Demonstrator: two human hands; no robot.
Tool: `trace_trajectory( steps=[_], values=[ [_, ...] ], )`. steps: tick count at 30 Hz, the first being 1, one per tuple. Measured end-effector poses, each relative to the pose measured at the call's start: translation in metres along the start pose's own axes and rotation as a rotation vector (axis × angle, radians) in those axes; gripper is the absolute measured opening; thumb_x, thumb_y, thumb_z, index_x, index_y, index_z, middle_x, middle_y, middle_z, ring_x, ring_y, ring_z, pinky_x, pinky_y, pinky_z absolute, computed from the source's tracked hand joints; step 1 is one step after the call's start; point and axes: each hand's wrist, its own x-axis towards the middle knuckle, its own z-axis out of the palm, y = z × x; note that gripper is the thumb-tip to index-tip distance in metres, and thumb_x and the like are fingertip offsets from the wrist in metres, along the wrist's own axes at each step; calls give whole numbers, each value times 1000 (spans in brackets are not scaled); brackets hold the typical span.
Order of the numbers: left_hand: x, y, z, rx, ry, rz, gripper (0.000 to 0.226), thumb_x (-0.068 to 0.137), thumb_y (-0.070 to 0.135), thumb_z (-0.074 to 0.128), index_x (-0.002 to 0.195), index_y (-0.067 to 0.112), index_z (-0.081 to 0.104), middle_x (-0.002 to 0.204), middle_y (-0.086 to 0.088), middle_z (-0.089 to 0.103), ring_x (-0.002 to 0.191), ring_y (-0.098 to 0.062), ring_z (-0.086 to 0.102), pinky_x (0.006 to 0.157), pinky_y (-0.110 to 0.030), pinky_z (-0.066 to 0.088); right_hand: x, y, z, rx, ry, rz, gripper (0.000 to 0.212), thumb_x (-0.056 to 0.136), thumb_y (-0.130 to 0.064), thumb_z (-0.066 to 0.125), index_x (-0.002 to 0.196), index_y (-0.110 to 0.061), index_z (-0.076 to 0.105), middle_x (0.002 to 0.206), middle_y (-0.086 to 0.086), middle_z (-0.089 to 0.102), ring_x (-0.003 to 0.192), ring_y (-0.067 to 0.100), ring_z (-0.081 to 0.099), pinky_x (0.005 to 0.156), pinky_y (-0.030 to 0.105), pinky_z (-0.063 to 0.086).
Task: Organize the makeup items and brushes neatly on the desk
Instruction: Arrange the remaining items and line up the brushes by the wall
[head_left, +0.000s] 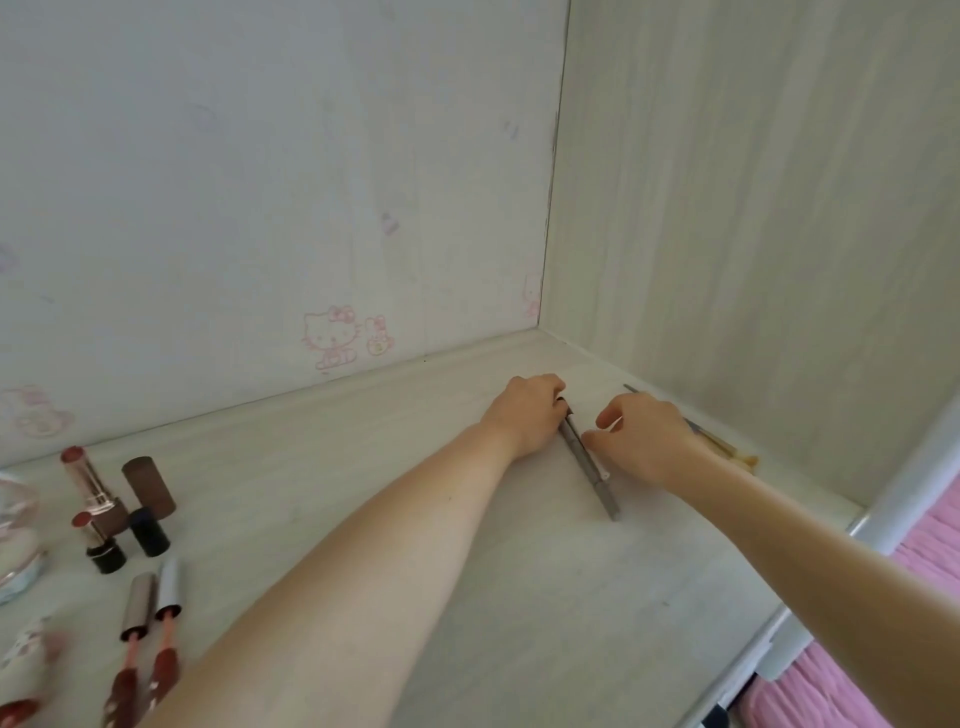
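A slim grey makeup pencil (592, 467) lies on the pale desk (415, 545) near the back right corner. My left hand (527, 415) has its curled fingers against the pencil's far end. My right hand (644, 441) touches the pencil's middle from the right with thumb and fingertips. Behind my right hand a brush with a light wooden handle (727, 449) lies along the side wall. At the far left stand two uncapped lipsticks (91, 488) and two dark caps (149, 486). Two lip gloss tubes (150, 634) lie near the front left.
A clear round container (15, 540) sits at the left edge, with a patterned item (26, 660) below it. Walls close the desk at the back and right. Pink fabric (852, 675) shows beyond the desk's front right edge.
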Motion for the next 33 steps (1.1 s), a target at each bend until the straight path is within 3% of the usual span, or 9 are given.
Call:
trace_trajectory(
  steps=[5, 10, 15, 20, 24, 29, 33],
  values=[
    [3, -1, 3, -14, 21, 34, 34, 96, 19, 50, 127, 9, 57, 129, -9, 59, 123, -27, 48, 104, -38, 39, -1, -3, 0, -119, -5, -6, 29, 86, -33, 57, 111, -18, 64, 99, 2, 63, 81, 20, 60, 49, 22, 39],
    [6, 4, 5, -13, 46, 34, 27, 93, 16, 54, 117, 9, 63, 123, -9, 61, 117, -26, 53, 101, -37, 42, -3, -8, 0, -185, -44, -33, 24, 89, -31, 58, 106, -14, 61, 100, 6, 56, 83, 22, 56, 69, 29, 52],
    [2, 12, 3, -110, 132, 37, 25, 91, 13, 57, 115, 11, 65, 120, -7, 63, 111, -22, 57, 98, -33, 45, -8, -8, -5, -161, -22, -35, 17, 89, -26, 54, 96, -12, 59, 91, 6, 61, 75, 23, 57, 58, 27, 45],
    [-9, 31, -26, -531, 339, -78, 23, 84, 4, 66, 107, 8, 68, 105, -7, 68, 98, -19, 64, 90, -27, 49, -20, -18, -27, 1, 132, -82, 15, 87, -23, 56, 95, -14, 63, 88, 3, 65, 75, 22, 61, 66, 32, 52],
    [-33, 34, -59, -963, 344, -209, 31, 78, -7, 69, 108, 1, 64, 98, -12, 63, 87, -23, 65, 80, -31, 57, -37, -34, -39, 110, 209, -162, 8, 86, -22, 58, 91, -19, 63, 82, -2, 63, 66, 15, 58, 60, 30, 52],
    [-74, 31, -94, -1234, 350, -269, 32, 79, -9, 69, 109, -1, 62, 103, -16, 63, 81, -25, 66, 78, -32, 58, -70, -57, -44, 309, 211, -219, 7, 87, -18, 60, 91, -18, 65, 82, -1, 67, 70, 16, 59, 57, 25, 41],
    [-113, 24, -119, -1335, 371, -281, 30, 78, -7, 71, 107, -6, 63, 96, -18, 67, 78, -24, 66, 78, -32, 59, -109, -74, -37, 517, 146, -185, 4, 86, -17, 64, 88, -20, 66, 78, -6, 67, 64, 11, 64, 50, 17, 45]
  ],
)
